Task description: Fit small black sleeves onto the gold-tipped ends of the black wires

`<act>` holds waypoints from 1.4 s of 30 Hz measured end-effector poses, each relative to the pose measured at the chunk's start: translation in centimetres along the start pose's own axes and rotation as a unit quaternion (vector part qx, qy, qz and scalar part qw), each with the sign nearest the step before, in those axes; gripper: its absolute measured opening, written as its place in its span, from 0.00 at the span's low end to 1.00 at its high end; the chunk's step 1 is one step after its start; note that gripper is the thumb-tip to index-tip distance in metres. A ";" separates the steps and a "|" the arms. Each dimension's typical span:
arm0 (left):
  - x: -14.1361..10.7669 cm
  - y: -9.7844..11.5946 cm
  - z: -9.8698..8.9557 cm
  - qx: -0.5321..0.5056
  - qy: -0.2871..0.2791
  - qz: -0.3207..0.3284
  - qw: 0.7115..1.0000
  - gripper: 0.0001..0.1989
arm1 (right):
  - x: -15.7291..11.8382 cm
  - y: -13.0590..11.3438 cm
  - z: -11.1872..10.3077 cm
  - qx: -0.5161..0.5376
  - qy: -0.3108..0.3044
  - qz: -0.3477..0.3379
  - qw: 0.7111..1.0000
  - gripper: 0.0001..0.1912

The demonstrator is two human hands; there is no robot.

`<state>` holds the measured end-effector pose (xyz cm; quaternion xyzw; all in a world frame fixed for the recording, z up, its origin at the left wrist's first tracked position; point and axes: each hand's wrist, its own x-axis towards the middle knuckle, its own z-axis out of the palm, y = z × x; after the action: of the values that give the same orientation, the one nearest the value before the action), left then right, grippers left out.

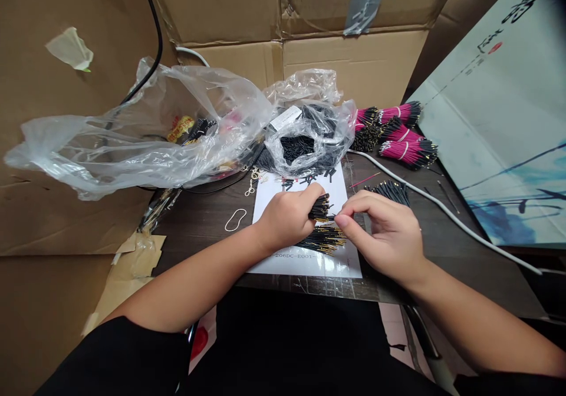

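Both hands sit close together: the left hand (pixel 287 219) clutches a black pin-tipped wire bundle (pixel 321 207), the right hand (pixel 380 234) pinched narrowly just beside it (magenta wire bundles (pixel 398 139) lie at one o'clock).

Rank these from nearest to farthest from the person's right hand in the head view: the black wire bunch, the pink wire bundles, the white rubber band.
1. Black wire bunch, just beyond the right hand.
2. Pink wire bundles, farther back, to the right.
3. White rubber band, far off to the left.
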<state>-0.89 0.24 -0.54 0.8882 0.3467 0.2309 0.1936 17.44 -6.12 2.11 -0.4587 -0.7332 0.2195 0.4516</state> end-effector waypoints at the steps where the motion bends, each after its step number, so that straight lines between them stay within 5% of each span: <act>1: 0.0 0.0 0.0 0.008 0.003 -0.001 1.000 0.11 | 0.0 0.0 0.0 0.001 0.001 0.003 1.000 0.05; 10: 0.1 0.3 0.0 0.029 -0.027 -0.025 0.999 0.10 | -0.1 0.1 0.2 -0.020 0.013 -0.032 0.999 0.08; 25: 0.5 0.6 0.0 0.017 -0.098 -0.056 0.993 0.06 | 0.6 0.6 -0.5 -0.069 -0.050 -0.060 0.995 0.05; 33: 0.4 1.3 0.3 -0.179 -0.136 -0.076 0.971 0.06 | 0.1 1.1 0.1 -0.068 -0.012 -0.088 0.994 0.14; 42: 0.5 1.6 0.0 -0.380 -0.188 -0.088 0.901 0.10 | 0.0 1.1 0.2 -0.085 0.007 -0.092 0.992 0.15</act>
<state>0.27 -0.48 0.45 0.7398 0.2669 0.1561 0.5975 17.78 -5.58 1.20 -0.4272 -0.7854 0.1107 0.4341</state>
